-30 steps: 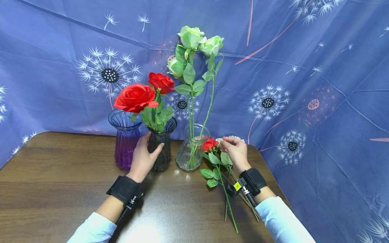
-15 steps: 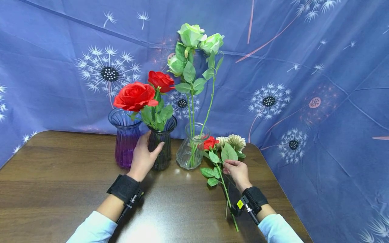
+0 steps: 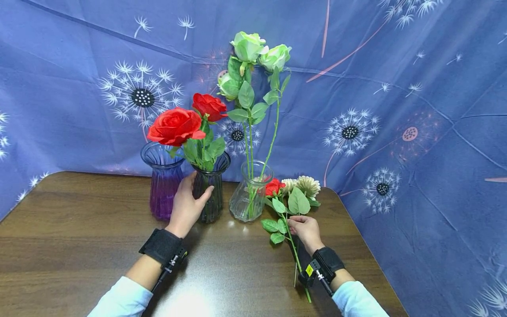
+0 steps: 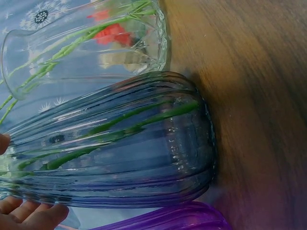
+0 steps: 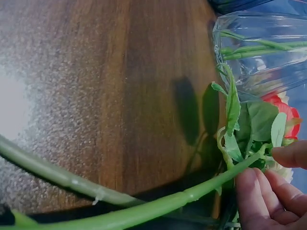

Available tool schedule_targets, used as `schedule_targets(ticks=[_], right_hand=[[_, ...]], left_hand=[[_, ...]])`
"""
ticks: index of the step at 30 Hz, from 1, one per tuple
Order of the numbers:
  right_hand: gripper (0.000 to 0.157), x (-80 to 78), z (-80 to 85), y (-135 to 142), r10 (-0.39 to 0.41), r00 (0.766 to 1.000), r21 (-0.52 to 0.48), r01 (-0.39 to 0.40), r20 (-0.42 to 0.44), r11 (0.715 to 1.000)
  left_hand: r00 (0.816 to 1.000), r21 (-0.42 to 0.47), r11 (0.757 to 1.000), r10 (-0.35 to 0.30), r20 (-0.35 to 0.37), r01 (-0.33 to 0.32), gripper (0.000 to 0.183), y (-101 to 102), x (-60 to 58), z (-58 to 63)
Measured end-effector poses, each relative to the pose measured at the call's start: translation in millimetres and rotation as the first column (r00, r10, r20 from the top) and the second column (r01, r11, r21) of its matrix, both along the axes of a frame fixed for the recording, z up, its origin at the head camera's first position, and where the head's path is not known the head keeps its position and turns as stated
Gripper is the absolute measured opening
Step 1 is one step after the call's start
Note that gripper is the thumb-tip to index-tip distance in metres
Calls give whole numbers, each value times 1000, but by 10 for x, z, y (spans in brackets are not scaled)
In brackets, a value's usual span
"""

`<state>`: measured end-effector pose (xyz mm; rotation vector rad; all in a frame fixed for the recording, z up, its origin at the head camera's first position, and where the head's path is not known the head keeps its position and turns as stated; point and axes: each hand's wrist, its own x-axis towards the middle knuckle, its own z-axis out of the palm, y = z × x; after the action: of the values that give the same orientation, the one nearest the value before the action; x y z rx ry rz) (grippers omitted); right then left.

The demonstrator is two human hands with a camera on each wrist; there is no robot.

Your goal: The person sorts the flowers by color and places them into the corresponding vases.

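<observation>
My left hand [image 3: 187, 207] grips the dark grey ribbed glass vase [image 3: 214, 198] below its rim, thumb on one side and fingers on the other. Two red roses [image 3: 177, 127] stand in that vase; their green stems [image 4: 165, 113] show through its wall. At the right, my right hand [image 3: 306, 231] pinches the green stem [image 5: 206, 188] of a red rose [image 3: 274, 187] lying on the table, below its flower head. Thumb and forefinger meet around the stem near its leaves [image 3: 270, 225]. Cream flowers [image 3: 308, 186] lie just behind, partly covered by a large leaf [image 3: 298, 201].
A clear glass vase [image 3: 241, 204] holding pale green roses [image 3: 248, 46] stands between the hands. Left of the dark vase is a blue-purple glass vase [image 3: 163, 193]. All rest near the back edge of the brown wooden table [image 3: 79, 246], before a blue dandelion-print cloth [image 3: 435, 79].
My right hand has come down and toward me from the cream flowers, past the large leaf, to the lying rose's stem, and its fingers have closed there. My left hand has stayed on the dark vase.
</observation>
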<state>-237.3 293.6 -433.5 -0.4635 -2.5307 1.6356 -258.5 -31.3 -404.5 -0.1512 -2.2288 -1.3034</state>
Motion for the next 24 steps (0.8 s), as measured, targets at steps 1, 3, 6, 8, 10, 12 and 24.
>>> schedule_targets(ticks=[1, 3, 6, 8, 10, 12, 24], right_hand=[[27, -4, -8, -1, 5, 1000, 7, -5, -1, 1000], [27, -12, -24, -4, 7, 1000, 18, -7, 10, 1000], [27, -19, -54, -2, 8, 1000, 48, -9, 30, 999], [26, -24, -67, -3, 5, 999, 67, -8, 48, 998], [26, -28, -72, -4, 9, 998, 92, -14, 61, 996], [26, -32, -66, -8, 18, 998, 111, -25, 65, 994], [22, -74, -53, -49, 50, 995, 134, -62, 85, 989]], left_hand=[[1000, 0, 1000, 1, -1, -1, 61, 0, 0, -3], [1000, 0, 1000, 5, -1, -5, 62, 3, 2, -9], [1000, 4, 1000, 11, -9, -11, 61, 11, 4, -12], [1000, 3, 1000, 14, -15, -14, 61, 14, 5, -10], [1000, 2, 1000, 15, -20, -15, 60, 16, 2, -8], [1000, 0, 1000, 19, -20, -19, 60, 15, -1, -6], [1000, 27, 1000, 12, -10, -12, 60, 12, 6, -10]])
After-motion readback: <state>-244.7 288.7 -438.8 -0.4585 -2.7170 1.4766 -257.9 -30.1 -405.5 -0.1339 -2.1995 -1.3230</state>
